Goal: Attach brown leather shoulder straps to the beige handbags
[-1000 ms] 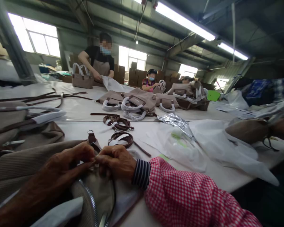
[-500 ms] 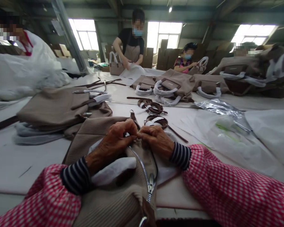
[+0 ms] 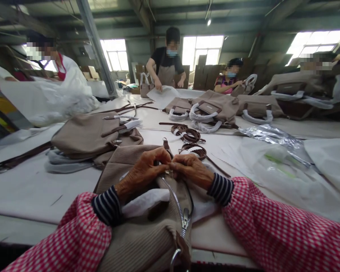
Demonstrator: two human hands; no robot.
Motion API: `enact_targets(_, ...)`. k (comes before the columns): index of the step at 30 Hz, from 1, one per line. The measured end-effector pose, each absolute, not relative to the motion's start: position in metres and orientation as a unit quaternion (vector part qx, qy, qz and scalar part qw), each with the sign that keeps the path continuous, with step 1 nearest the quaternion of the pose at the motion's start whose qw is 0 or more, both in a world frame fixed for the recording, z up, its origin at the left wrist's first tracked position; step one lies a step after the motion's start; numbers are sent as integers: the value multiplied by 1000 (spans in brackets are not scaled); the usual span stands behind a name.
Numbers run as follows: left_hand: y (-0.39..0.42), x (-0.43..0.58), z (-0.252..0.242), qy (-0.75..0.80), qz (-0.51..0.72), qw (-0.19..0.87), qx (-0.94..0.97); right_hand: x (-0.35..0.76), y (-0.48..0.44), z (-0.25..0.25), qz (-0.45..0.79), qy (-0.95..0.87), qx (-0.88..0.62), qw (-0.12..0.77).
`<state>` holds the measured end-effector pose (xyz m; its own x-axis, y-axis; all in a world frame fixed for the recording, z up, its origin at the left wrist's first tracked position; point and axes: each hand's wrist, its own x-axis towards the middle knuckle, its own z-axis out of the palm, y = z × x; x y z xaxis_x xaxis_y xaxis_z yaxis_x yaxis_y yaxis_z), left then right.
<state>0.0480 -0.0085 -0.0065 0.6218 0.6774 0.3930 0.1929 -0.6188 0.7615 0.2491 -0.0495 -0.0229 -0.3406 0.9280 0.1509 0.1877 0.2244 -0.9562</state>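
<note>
A taupe ribbed handbag [image 3: 141,241] lies in front of me, its silver zipper [image 3: 172,192] running along the top. The zipper slider [image 3: 185,219] sits near the closer end. At the far end of the zipper, my left hand [image 3: 147,166] is closed in a pinch. My right hand [image 3: 191,168] pinches right beside it, fingertips almost touching. What lies between the fingertips is too small to make out; a bit of metal shows just below them. A white-wrapped handle [image 3: 147,202] lies under my left wrist.
Another taupe bag [image 3: 82,136] lies to the left. Coiled brown straps [image 3: 187,134] are beyond my hands, with more bags [image 3: 206,109] behind. Clear plastic bags [image 3: 274,162] spread at right. Co-workers stand around the table's far side, one [image 3: 167,64] handling a white sheet [image 3: 164,96].
The view has shifted, so everything sits a little further right and lower. My hands keep their pinch at the zipper. The co-worker across has lifted one hand off the white sheet.
</note>
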Motion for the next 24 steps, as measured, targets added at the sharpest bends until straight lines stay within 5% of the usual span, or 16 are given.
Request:
enact_targets(5,-25,35,24,254,267,145,918,296,-35,9,262,-726,-478,420)
enact_targets(9,-54,30,54,172,91,89,977,337,-26,21,76,-776,-566,268)
enact_targets(15,-82,45,52,137,-50,17,989,341,-26,14,60,-827,-558,24)
enact_targets(24,-87,35,32,202,7,18,979,322,-24,23,12,-831,-557,6)
